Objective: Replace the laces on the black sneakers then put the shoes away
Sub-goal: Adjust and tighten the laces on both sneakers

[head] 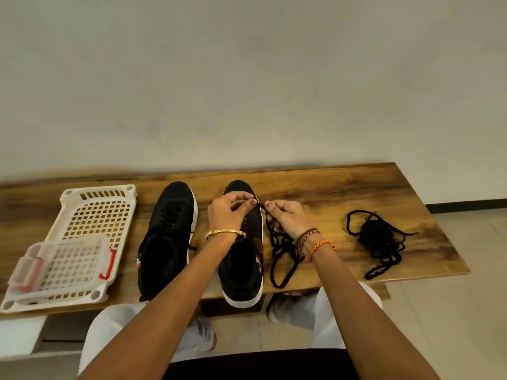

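Two black sneakers with white soles stand side by side on a wooden table, toes pointing away. The left sneaker has laces in its eyelets. Over the right sneaker, my left hand and my right hand each pinch a black lace near its end. The rest of that lace trails in loops on the table just right of the shoe. A second heap of black lace lies farther right, apart from both hands.
A white perforated plastic rack lies at the table's left end, with a clear lidded box with red clips on top of it. A plain wall runs behind the table. My knees in white trousers show below the front edge.
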